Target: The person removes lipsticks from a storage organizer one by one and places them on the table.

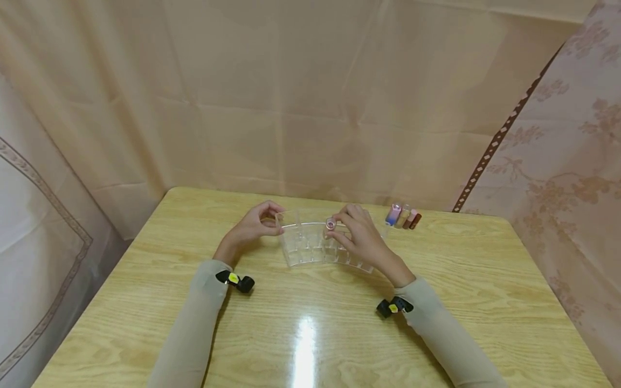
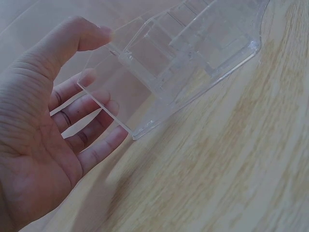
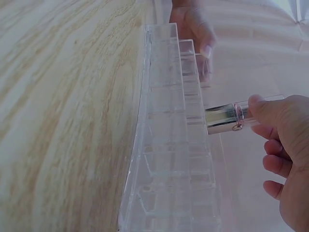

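A clear, tiered acrylic organizer [image 1: 305,243] with several compartments stands on the table. At its left end my left hand [image 1: 252,222] holds the side panel; in the left wrist view the fingers [image 2: 99,123] lie behind the clear panel, the thumb near its upper edge. Above the back row my right hand [image 1: 360,233] pinches a lipstick tube [image 3: 223,119] between thumb and fingers. The tube has a shiny metallic end, a rose-gold ring and a clear end in the grip. In the right wrist view the metallic end is at the organizer's back tier; whether it touches cannot be told.
At the table's back right, several small cosmetic tubes stand close together, among them a pink-and-blue one [image 1: 393,214] and a dark red one [image 1: 415,221]. A beige curtain [image 1: 271,108] hangs right behind the wooden table [image 1: 271,334].
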A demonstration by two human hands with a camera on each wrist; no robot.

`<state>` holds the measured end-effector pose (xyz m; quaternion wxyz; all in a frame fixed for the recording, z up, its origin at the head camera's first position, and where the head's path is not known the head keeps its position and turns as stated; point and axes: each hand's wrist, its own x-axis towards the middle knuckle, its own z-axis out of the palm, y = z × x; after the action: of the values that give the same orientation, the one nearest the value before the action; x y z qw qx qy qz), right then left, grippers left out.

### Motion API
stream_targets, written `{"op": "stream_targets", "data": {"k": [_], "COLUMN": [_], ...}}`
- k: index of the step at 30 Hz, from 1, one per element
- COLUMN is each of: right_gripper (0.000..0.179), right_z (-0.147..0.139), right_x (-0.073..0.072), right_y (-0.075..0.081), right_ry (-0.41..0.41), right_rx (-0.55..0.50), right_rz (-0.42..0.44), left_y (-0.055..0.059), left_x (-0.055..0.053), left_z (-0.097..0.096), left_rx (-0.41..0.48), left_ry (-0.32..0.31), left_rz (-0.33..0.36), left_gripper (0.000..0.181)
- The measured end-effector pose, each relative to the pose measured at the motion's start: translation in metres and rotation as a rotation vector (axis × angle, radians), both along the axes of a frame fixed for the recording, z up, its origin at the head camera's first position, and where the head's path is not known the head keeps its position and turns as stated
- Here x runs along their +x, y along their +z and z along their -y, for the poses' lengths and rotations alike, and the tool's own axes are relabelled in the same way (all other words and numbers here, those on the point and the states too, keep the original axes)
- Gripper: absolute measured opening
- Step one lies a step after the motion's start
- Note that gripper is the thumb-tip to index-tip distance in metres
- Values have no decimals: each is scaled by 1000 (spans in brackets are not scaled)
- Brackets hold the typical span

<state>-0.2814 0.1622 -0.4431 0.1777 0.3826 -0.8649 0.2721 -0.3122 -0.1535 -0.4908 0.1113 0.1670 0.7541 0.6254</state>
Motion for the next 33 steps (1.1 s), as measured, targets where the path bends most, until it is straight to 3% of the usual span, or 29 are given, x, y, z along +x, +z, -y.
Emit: {"op": "stream_targets", "data": {"k": [15, 33], "right_gripper": [24, 18], "right_z": [0, 0], "right_x": [0, 3], "right_y": [1, -1], "right_ry": [7, 25], "right_rx": [1, 5], "right_rz": [-6, 5], "left_y": [3, -3], "left_x": [2, 2], "left_z": [0, 0], "left_rx": [-14, 9], "left_ry": [3, -2], "left_rz": [-13, 0], "left_gripper": [52, 53]}}
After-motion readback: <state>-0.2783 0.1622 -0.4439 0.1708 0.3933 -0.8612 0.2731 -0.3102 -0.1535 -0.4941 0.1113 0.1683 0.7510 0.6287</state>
